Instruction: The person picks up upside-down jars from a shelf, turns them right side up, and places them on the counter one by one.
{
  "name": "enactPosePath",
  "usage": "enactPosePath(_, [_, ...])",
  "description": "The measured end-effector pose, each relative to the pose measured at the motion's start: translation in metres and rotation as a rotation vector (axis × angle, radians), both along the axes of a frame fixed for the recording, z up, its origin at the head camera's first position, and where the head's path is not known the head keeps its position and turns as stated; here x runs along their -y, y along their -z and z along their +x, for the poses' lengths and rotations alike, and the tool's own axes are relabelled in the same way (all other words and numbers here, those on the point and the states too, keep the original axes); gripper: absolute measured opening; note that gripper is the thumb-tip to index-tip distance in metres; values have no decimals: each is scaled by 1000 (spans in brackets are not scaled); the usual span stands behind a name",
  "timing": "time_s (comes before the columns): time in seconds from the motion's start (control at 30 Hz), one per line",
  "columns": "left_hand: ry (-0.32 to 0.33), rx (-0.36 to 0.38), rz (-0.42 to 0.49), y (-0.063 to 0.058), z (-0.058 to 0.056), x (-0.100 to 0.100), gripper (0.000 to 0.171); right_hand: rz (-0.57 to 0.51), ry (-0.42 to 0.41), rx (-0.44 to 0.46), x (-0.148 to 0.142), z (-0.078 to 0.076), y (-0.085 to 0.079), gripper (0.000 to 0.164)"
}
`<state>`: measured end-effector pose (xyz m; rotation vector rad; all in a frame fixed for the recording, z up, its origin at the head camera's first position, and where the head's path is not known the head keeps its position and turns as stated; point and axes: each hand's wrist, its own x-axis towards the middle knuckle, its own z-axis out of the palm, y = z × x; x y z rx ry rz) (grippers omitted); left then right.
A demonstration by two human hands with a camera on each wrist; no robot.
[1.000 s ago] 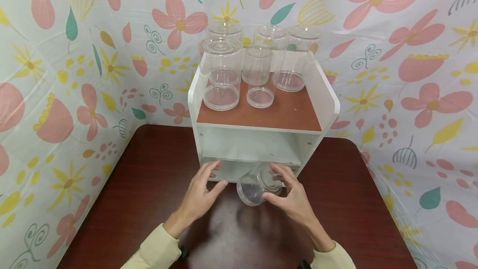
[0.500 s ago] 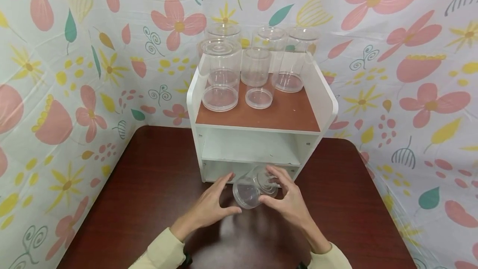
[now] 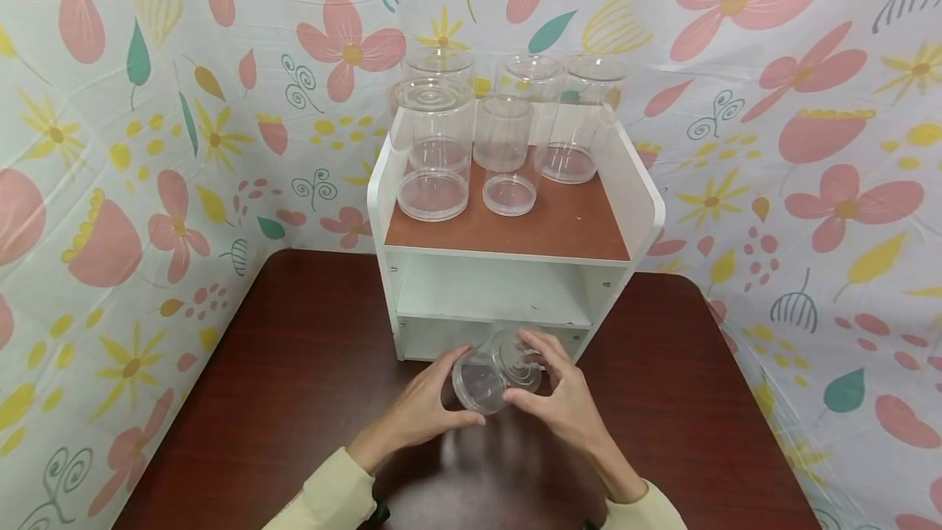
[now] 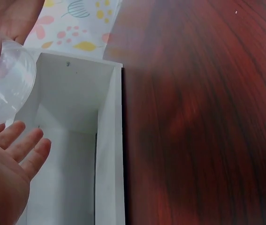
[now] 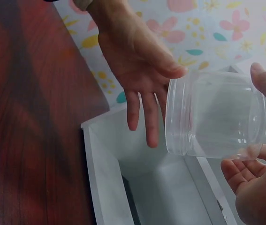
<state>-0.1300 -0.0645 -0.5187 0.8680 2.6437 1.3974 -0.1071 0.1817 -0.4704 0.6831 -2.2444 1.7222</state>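
Observation:
A clear plastic jar [image 3: 484, 379] lies tilted on its side in the air, in front of the low white cabinet. My right hand [image 3: 568, 406] grips its far-right end, thumb on one side and fingers on the other. My left hand [image 3: 421, 409] is spread around the jar's wide ribbed end. In the right wrist view, the left thumb meets the rim of the jar [image 5: 222, 117] while the other left fingers stretch out loosely beside it. From the left wrist view, the round end of the jar [image 4: 15, 82] looks see-through, and nothing shows inside.
The white cabinet [image 3: 643, 211] has a brown top [image 3: 515, 231] bearing several clear jars [image 3: 434, 162], with two shelf compartments below. It stands on a dark red wooden table [image 3: 309, 334]. A floral sheet [image 3: 184, 64] hangs behind and at both sides.
My left hand has moved right until it reaches the jar's ribbed end. The right hand has carried the jar slightly left and down toward it.

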Motion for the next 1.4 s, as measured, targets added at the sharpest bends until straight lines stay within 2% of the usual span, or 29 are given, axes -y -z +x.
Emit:
enactPosePath(0.1, [4, -18, 4, 2, 0, -1, 101, 5, 2, 9, 0, 0, 1, 79])
enactPosePath(0.4, [4, -12, 60, 4, 1, -1, 95, 14, -37, 20, -3, 1, 2, 79])
enactPosePath(0.57, [3, -9, 90, 4, 2, 2, 95, 5, -39, -4, -6, -1, -3, 70])
enactPosePath(0.73, [-25, 13, 86, 1, 6, 5, 94, -23, -6, -51, -14, -4, -11, 60])
enactPosePath(0.87, [-39, 44, 95, -1, 9, 8, 94, -106, 84, -59, -23, -6, -19, 51])
enactPosePath(1.07, [-19, 63, 157, -2, 10, 10, 94, -234, 334, 29, -40, -6, -31, 31])
enactPosePath(1.2, [-20, 54, 165, -2, 9, 13, 93, -312, 451, 34, -51, -8, -39, 28])
enactPosePath(1.27, [-24, 41, 166, -1, 8, 14, 92, -315, 496, 2, -56, -10, -44, 27])
enactPosePath(1.4, [-41, 9, 138, 0, 7, 15, 92, -205, 612, -77, -66, -19, -48, 25])
